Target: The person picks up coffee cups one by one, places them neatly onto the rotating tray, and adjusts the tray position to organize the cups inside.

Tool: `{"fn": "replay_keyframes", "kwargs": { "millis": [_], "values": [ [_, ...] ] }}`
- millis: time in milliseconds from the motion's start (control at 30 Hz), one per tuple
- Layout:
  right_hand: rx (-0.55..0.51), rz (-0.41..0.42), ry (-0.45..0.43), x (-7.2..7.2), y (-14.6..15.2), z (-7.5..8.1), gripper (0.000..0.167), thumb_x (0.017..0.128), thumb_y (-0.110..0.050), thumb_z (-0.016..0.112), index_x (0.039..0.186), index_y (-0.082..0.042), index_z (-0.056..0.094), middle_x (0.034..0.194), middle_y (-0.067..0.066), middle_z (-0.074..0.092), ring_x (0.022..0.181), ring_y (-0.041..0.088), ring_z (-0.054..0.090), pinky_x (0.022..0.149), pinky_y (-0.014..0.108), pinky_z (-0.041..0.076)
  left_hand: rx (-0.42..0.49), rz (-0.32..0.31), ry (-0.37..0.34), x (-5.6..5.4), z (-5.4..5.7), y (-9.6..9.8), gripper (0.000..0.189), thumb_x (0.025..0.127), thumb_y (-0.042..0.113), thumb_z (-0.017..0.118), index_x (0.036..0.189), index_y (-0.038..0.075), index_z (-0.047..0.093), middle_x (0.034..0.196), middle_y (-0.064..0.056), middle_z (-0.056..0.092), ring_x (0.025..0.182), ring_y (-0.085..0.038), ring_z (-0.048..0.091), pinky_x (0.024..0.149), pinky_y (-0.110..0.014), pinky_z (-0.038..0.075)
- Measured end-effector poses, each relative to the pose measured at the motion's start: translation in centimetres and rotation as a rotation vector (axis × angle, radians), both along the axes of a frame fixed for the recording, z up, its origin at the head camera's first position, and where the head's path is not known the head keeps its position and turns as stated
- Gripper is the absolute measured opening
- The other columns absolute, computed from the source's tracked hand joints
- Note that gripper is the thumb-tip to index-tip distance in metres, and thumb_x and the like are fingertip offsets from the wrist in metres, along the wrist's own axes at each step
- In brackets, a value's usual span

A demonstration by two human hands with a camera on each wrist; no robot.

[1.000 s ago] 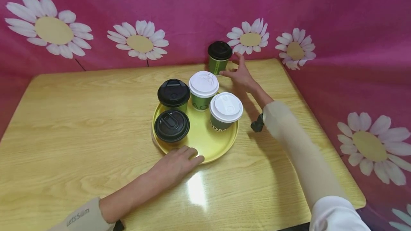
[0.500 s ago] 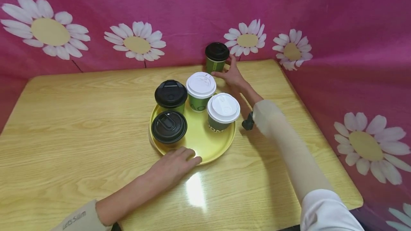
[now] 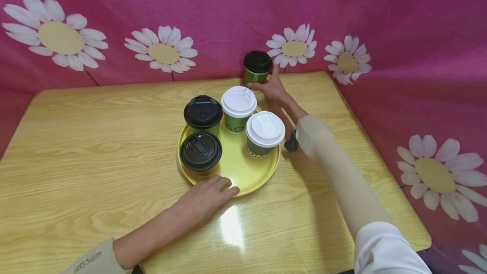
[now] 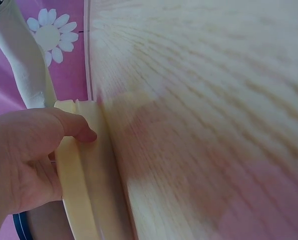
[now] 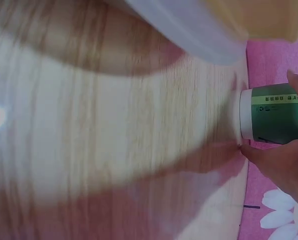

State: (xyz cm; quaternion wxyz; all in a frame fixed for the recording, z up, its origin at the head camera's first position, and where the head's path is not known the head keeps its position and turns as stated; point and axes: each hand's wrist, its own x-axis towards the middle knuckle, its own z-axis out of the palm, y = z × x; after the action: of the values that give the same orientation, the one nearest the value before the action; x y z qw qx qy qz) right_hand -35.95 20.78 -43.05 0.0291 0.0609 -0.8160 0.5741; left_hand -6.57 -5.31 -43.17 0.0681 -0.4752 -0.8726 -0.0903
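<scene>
My right hand [image 3: 272,90] is around a green paper coffee cup [image 3: 255,78] with a black lid, upright at the table's back edge. Its thumb lies across the cup's front low down, and the other fingers are on the right side, partly hidden. In the right wrist view, the same cup [image 5: 273,115] stands on its pale base. My left hand [image 3: 207,195] grips the near rim of a round yellow tray [image 3: 243,176]. In the left wrist view, the thumb [image 4: 81,127] presses the tray's outer side, the other fingers being over the rim.
On the tray stand two black-lidded cups, one behind [image 3: 203,112] and one in front [image 3: 201,151], beside two white-lidded cups [image 3: 239,100], [image 3: 265,129]. The wooden table [image 3: 95,151] meets a pink daisy-patterned cloth [image 3: 228,12] at the back and right.
My right hand has moved left onto the cup, its thumb now across the front. My left hand stays on the tray. The view has shifted slightly.
</scene>
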Motion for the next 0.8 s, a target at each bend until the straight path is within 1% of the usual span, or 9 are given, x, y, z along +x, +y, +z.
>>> {"fn": "replay_keyframes", "kwargs": {
  "millis": [100,233,400,467,600,800],
  "values": [
    [0.033,-0.022,0.010,-0.4,-0.1,-0.1,0.101,0.080,-0.011,0.082,0.153,-0.009,0.012,0.148,0.016,0.036,0.137,0.019,0.034,0.111,0.024,0.028,0.004,-0.001,0.005,0.0,0.0,-0.1,0.038,0.082,-0.001,0.071,0.115,0.013,0.059,0.109,-0.008,0.060,0.097,-0.025,0.059,0.070,-0.033,0.056],
    [0.057,-0.042,0.025,-0.7,-0.2,-0.4,0.100,0.081,-0.014,0.083,0.153,-0.007,0.013,0.148,0.014,0.037,0.135,0.018,0.037,0.110,0.017,0.023,0.015,-0.005,0.005,0.0,-0.1,-0.1,0.034,0.084,0.001,0.070,0.113,0.014,0.059,0.106,-0.007,0.059,0.094,-0.023,0.058,0.067,-0.032,0.054],
    [0.020,-0.046,0.042,-0.9,-0.7,-0.7,0.095,0.081,-0.011,0.082,0.150,-0.004,0.016,0.144,0.017,0.039,0.130,0.021,0.041,0.107,0.017,0.027,0.015,-0.003,-0.003,0.0,-0.2,-0.2,0.030,0.086,0.004,0.069,0.111,0.014,0.058,0.103,-0.006,0.058,0.092,-0.023,0.057,0.064,-0.032,0.052],
    [-0.008,-0.040,0.051,-1.0,-1.0,-0.7,0.094,0.082,-0.009,0.080,0.149,-0.002,0.016,0.145,0.019,0.038,0.130,0.023,0.042,0.107,0.018,0.029,0.011,0.000,-0.012,0.0,-0.2,-0.2,0.030,0.086,0.004,0.068,0.112,0.015,0.058,0.104,-0.006,0.058,0.093,-0.023,0.057,0.065,-0.032,0.053],
    [-0.012,-0.033,0.042,-0.8,-1.1,-0.5,0.093,0.083,-0.008,0.079,0.149,-0.003,0.015,0.144,0.019,0.039,0.130,0.022,0.041,0.107,0.019,0.029,0.013,0.004,-0.018,0.0,-0.2,-0.2,0.030,0.087,0.003,0.067,0.113,0.015,0.058,0.105,-0.006,0.057,0.093,-0.023,0.057,0.067,-0.033,0.053],
    [-0.040,-0.032,0.038,-0.6,-0.6,0.1,0.090,0.082,-0.007,0.079,0.147,-0.003,0.017,0.142,0.018,0.045,0.128,0.021,0.044,0.106,0.019,0.032,0.036,0.001,0.006,0.0,-0.3,-0.2,0.030,0.086,0.002,0.067,0.112,0.014,0.057,0.104,-0.006,0.057,0.093,-0.023,0.057,0.066,-0.032,0.053]
  ]
}}
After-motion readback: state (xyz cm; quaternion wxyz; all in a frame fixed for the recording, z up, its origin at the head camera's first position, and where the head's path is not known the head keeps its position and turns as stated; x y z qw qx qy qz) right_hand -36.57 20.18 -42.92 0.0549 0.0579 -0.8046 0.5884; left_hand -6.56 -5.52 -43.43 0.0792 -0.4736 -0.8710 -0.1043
